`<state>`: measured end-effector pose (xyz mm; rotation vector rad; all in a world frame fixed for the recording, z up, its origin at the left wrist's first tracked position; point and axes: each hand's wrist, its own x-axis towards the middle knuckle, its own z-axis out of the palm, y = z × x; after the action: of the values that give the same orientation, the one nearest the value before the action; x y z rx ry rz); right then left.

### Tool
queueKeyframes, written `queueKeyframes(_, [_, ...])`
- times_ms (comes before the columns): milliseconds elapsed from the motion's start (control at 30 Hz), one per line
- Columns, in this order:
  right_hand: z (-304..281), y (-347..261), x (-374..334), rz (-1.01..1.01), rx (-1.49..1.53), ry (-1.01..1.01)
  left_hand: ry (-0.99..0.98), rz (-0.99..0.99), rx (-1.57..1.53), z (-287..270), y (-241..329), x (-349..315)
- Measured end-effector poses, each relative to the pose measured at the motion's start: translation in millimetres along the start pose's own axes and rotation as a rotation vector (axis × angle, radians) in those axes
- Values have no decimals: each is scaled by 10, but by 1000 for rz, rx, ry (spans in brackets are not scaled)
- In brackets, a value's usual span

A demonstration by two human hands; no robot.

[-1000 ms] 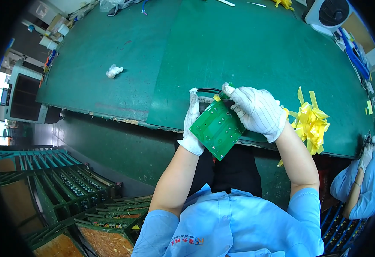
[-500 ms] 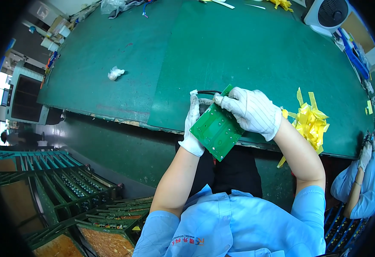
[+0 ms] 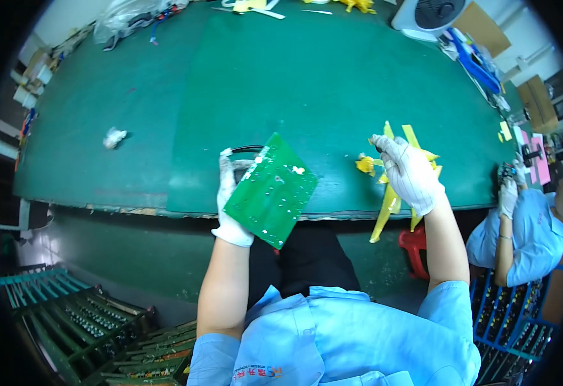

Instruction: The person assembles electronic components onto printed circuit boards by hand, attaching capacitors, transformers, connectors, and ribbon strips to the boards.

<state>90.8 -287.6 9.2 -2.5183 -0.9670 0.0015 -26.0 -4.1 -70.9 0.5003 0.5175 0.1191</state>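
Note:
My left hand point(image 3: 228, 193), in a white glove, grips a green circuit board point(image 3: 272, 193) by its left side. The board is tilted above the table's front edge, solder side up, with white spots and shiny solder points. A black cable point(image 3: 248, 148) shows behind its upper left edge; the parts underneath are hidden. My right hand point(image 3: 413, 172), gloved too, is over a pile of crumpled yellow tape strips point(image 3: 389, 202). Its fingers are drawn together, and what is at their tips is too small to make out. A small yellow tape wad point(image 3: 364, 165) lies just left of them.
On the green table point(image 3: 262, 83) lies a crumpled white scrap point(image 3: 114, 137) at left. A fan point(image 3: 429, 16) stands at the far right. Green racks point(image 3: 101, 321) are at lower left, a red stool point(image 3: 414, 248) under the table, and a co-worker point(image 3: 526, 238) at right.
My right hand has let go of the board and moved right to the yellow tape. The board stays in my left hand, its face turned more toward me. The whole view has shifted.

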Motion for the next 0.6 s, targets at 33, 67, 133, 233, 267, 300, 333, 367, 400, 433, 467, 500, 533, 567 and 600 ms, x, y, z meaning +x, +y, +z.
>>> queueKeyframes(33, [-10,54,-106,122,4,-19,25,11,9,41,-3,-12])
queueKeyframes(67, [-16,127,-193,149,-41,-49,8,-14,17,0,-30,19])
queueKeyframes(133, [75,123,-287,179,-76,-28,-19,-32,38,-66,-46,61])
queueKeyframes(233, [168,107,-323,222,-114,11,-11,-6,62,-94,-110,101])
queueKeyframes(267, [227,149,-330,220,-173,-43,-9,3,68,-94,-130,120])
queueKeyframes(300, [290,172,-333,207,-225,-96,0,24,77,-92,-119,98])
queueKeyframes(333, [347,178,-344,202,-201,-81,9,44,84,-86,-107,80])
queueKeyframes(367, [323,221,-351,194,-196,-72,17,63,90,-81,-90,63])
queueKeyframes(400, [249,245,-341,180,-101,-136,24,76,95,-79,-85,65])
queueKeyframes(433, [185,246,-335,164,-6,-200,19,82,98,-75,-75,67])
queueKeyframes(467, [128,211,-370,160,-6,-192,-30,31,9,-68,-54,66])
queueKeyframes(500, [50,133,-420,167,-7,-116,-82,-22,-79,-14,-31,67])
queueKeyframes(533, [5,84,-461,173,-8,-41,-72,3,-119,41,1,52])
queueKeyframes(567, [-12,99,-497,166,-8,-30,-62,28,-160,100,47,26])
queueKeyframes(600, [-49,73,-542,184,134,14,-32,143,-117,135,115,-10])
